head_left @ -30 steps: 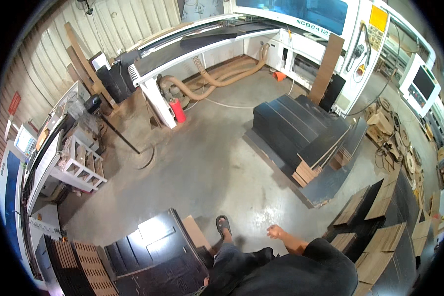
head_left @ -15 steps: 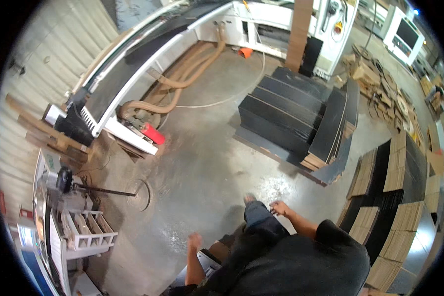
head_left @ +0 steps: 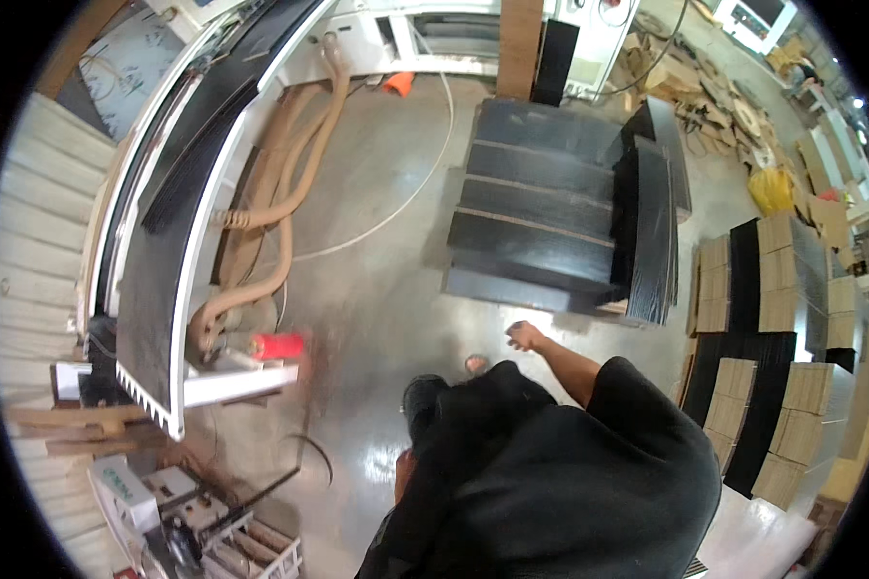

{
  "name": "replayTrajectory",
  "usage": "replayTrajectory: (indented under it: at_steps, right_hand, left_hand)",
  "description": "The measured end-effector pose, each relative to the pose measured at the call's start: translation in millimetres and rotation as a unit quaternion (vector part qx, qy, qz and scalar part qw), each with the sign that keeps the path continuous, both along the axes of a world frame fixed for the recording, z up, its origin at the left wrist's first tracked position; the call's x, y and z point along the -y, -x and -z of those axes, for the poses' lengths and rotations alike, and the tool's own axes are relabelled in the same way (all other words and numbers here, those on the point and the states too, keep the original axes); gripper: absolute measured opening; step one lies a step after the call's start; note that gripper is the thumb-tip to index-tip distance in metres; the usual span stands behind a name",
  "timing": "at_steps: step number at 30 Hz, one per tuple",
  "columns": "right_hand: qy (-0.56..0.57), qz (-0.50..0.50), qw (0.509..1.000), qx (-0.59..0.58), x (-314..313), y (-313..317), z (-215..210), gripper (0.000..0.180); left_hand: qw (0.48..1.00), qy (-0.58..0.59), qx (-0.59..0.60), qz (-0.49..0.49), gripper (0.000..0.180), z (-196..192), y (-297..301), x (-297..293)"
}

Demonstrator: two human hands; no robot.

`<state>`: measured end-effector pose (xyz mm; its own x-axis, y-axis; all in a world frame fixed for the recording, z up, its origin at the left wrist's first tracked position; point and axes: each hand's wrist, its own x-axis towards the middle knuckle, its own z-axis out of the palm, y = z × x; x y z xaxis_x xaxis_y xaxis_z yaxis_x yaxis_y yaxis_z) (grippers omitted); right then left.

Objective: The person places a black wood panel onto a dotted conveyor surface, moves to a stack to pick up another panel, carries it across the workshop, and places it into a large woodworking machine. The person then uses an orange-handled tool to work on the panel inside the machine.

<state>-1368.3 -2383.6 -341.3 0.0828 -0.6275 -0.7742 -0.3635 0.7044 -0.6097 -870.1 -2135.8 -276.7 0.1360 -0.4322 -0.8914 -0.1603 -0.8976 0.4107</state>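
Note:
My right hand [head_left: 523, 336] hangs ahead of my body over the floor, its fingers loosely bent and nothing visible in them. It is nearest to the stack of black boards [head_left: 536, 207], just short of its front edge and apart from it. Of my left hand [head_left: 403, 470] only a small part shows beside my dark clothing; its fingers are hidden. The black boards lie side by side in rows, with more black boards [head_left: 647, 232] standing along the right end of the stack.
A white machine bed [head_left: 154, 318] with black panels runs along the left, with brown hoses [head_left: 285, 251] and a red cylinder [head_left: 277, 345] beside it. A thin pale hose [head_left: 396, 220] curves over the floor. Stacked board bundles [head_left: 772, 261] stand right; scraps [head_left: 686, 82] lie behind.
My view has turned to the right and moved nearer the black board stack. My right hand has come close to its front edge. My left hand has gone mostly behind my body.

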Motion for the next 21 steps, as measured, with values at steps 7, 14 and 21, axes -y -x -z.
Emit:
replayTrajectory:
  at_steps: [7, 14, 21]
  right_hand:
    - [0.036, 0.023, 0.999, -0.033, 222.7, -74.0, -55.3, 0.046]
    - [0.020, 0.086, 0.996, -0.016, 297.0, -111.4, -58.8, 0.045]
    - [-0.004, -0.019, 0.998, -0.066, 327.4, -116.9, 54.3, 0.034]
  left_hand:
    - [0.992, -0.019, -0.003, 0.121, 0.039, 25.8, -57.6, 200.5]
    - [0.992, 0.019, 0.031, 0.123, 0.034, 22.5, -169.9, 508.4]
    - [0.958, 0.210, -0.108, 0.160, 0.042, -28.7, -143.7, 830.7]
